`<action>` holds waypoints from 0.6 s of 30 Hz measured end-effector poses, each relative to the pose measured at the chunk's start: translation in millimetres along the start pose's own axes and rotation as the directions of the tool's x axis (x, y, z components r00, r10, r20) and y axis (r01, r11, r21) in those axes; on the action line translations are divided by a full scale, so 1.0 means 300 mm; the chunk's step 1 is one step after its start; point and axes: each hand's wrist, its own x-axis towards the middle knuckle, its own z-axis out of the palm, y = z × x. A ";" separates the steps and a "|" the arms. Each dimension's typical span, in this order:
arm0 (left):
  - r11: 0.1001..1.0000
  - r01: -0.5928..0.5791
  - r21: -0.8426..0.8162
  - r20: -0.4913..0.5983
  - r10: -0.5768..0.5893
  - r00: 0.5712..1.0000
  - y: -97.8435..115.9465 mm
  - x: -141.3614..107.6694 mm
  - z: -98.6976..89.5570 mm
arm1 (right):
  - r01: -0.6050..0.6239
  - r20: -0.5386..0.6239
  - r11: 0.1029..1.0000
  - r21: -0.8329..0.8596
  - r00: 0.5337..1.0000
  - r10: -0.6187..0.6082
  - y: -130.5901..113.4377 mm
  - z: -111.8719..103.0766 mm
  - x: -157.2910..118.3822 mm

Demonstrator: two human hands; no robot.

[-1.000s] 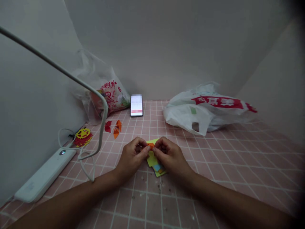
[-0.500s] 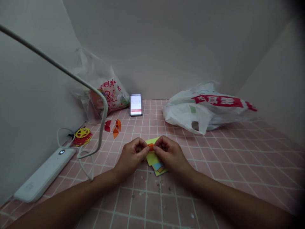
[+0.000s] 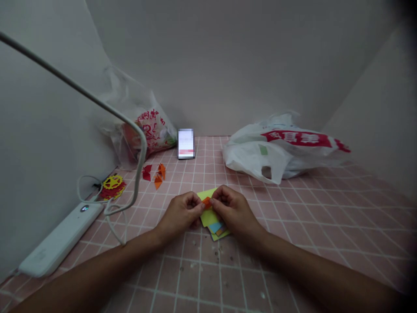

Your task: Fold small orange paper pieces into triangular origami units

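Pinches a small folded orange paper (image 3: 206, 202) from both sides, over a yellow sheet (image 3: 207, 218) on the bench (image 3: 283, 213), with the fingers (image 3: 196, 211) of the left hand (image 3: 180, 212) and the right hand (image 3: 236, 212) narrow on it. Has a phone (image 3: 186, 142) ahead, between two plastic bags (image 3: 247, 152).

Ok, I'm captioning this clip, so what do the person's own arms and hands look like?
The left hand and right hand are bare: no gloves, no watch or bracelet shows. The left forearm and right forearm show no sleeves; the right's near end is shadowed.
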 end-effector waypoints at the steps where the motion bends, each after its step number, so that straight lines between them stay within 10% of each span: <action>1: 1.000 0.000 0.007 0.009 0.000 1.000 0.000 0.000 -0.001 | -0.003 0.009 1.000 0.000 1.000 0.003 -0.001 0.000 0.001; 18: 0.986 -0.119 0.117 -0.027 0.123 0.992 -0.004 -0.008 0.000 | 0.020 0.053 1.000 -0.019 0.998 -0.019 -0.003 0.000 -0.007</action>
